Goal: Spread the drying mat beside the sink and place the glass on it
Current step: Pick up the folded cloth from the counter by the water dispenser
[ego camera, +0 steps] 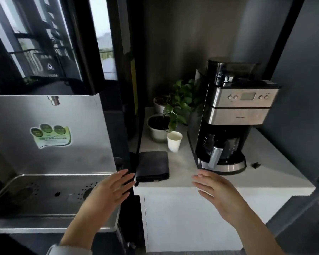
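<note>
Folded drying mat (pixel 153 165) is lying at the counter (pixel 182 183) front-left corner, beside the sink (pixel 50 197). It is judged soft, light, floppy; best pinched at near-edge corners. Long axis is running left-right. Left hand (pixel 110 190) and right hand (pixel 215 192) are being held wide, empty. White cup (pixel 174 141) is standing behind the mat.

White counter (pixel 228 179): mat (pixel 153 165), cup (pixel 174 141), coffee maker (pixel 226 126).

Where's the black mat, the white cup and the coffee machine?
mat (pixel 153 165), head view, middle of the folded top.
cup (pixel 174 142), head view, front of its side wall.
coffee machine (pixel 237 117), head view, steel front panel.
</note>
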`<state>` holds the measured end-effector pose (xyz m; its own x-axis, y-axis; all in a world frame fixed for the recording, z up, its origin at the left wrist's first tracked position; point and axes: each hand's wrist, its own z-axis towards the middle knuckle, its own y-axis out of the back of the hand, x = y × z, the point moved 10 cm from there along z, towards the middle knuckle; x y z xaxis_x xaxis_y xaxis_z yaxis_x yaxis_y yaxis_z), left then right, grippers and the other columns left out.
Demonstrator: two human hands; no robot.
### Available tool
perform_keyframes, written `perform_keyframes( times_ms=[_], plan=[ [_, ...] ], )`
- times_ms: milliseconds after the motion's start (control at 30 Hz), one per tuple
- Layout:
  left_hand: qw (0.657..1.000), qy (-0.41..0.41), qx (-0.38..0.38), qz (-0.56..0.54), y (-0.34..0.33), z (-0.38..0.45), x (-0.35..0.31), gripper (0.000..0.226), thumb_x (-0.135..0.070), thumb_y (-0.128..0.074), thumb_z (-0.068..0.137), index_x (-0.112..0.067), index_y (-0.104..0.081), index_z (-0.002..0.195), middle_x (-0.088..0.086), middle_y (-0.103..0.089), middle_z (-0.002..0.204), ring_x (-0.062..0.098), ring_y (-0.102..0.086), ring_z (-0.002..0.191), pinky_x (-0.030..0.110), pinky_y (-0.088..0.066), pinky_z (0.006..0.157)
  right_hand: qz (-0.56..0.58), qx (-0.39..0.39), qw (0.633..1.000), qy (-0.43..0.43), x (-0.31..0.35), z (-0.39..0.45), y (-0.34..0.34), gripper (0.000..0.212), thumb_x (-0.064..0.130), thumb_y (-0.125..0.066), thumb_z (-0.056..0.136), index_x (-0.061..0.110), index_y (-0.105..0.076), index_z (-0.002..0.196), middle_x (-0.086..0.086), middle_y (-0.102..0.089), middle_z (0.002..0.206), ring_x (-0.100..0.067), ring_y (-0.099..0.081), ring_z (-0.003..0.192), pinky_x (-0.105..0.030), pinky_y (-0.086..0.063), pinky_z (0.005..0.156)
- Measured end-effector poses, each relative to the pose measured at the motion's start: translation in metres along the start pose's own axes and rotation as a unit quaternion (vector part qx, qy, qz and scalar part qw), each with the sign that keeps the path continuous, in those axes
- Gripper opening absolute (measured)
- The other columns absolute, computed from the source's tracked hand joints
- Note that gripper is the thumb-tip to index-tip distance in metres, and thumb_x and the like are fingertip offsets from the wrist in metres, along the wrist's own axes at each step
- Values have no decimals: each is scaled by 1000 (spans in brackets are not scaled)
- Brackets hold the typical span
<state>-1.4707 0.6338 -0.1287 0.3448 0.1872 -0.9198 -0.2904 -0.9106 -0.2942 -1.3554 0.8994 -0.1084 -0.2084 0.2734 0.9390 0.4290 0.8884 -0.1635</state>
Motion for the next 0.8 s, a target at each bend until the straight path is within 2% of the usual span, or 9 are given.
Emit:
perform_keyframes(
  times_ms=[133, 233, 333, 433, 467, 500, 600, 700, 800],
  plan=[
    [998, 41, -26, 33, -26, 62, 25, 32, -10, -28, 95, -11, -52, 116, 9, -57, 124, 25, -52, 116, 38, -35, 104, -29, 17, 998, -45, -14, 84, -2, 14, 10, -55, 87, 19, -64, 94, -8, -67, 105, -18, -62, 100, -32, -44, 94],
    [993, 36, -100, 52, -26, 102, 33, 30, -6, -29, 95, -10, -52, 115, 9, -53, 126, 25, -47, 120, 38, -30, 105, -64, 11, 995, -77, -32, 142, -6, 18, 8, -55, 87, 15, -63, 102, -12, -64, 107, -23, -60, 101, -38, -42, 99],
    [981, 53, -137, 129, -25, 139, 48, 30, -10, -40, 95, -9, -52, 122, 8, -52, 127, 21, -48, 115, 25, -37, 96, -90, 4, 990, -109, -52, 189, -14, 30, 7, -55, 87, 7, -57, 117, -15, -62, 107, -24, -59, 97, -35, -43, 93],
    [962, 71, -194, 181, -15, 160, 63, 38, 1, -47, 90, -2, -47, 127, 10, -53, 111, 15, -50, 89, -3, -38, 63, -110, 14, 984, -142, -75, 215, -28, 35, 7, -56, 86, 5, -54, 121, -14, -61, 103, -23, -57, 93, -32, -43, 82],
    [954, 79, -208, 200, -13, 163, 66, 39, 2, -47, 89, -2, -46, 129, 12, -54, 107, 13, -49, 81, -2, -38, 59, -110, 16, 982, -155, -82, 220, -32, 33, 7, -56, 86, 6, -55, 119, -13, -61, 100, -23, -56, 91, -32, -43, 81],
    [948, 87, -217, 216, -13, 166, 69, 41, 1, -48, 89, -4, -45, 130, 15, -56, 109, 15, -51, 81, 4, -41, 66, -105, 18, 980, -168, -88, 224, -36, 29, 7, -57, 85, 6, -58, 113, -11, -61, 96, -22, -55, 88, -34, -44, 81],
    [925, 112, -239, 274, -6, 175, 79, 46, -5, -46, 90, -8, -38, 135, 21, -50, 133, 32, -48, 119, 34, -36, 103, -89, 21, 976, -200, -101, 235, -51, 17, 9, -59, 83, 9, -61, 100, -11, -61, 97, -23, -56, 89, -40, -46, 79],
    [904, 126, -250, 322, -4, 178, 81, 47, -7, -43, 91, -10, -35, 137, 19, -46, 139, 37, -42, 127, 41, -32, 106, -92, 11, 973, -211, -105, 242, -59, 24, 11, -63, 80, 6, -60, 104, -18, -64, 111, -30, -59, 98, -32, -42, 67],
    [895, 125, -251, 347, -4, 180, 81, 47, -5, -41, 91, -9, -34, 137, 20, -46, 139, 38, -42, 126, 38, -33, 103, -97, -1, 973, -209, -107, 248, -60, 21, 7, -66, 77, 0, -63, 97, -21, -68, 105, -32, -63, 94, -35, -49, 72]
  ],
)
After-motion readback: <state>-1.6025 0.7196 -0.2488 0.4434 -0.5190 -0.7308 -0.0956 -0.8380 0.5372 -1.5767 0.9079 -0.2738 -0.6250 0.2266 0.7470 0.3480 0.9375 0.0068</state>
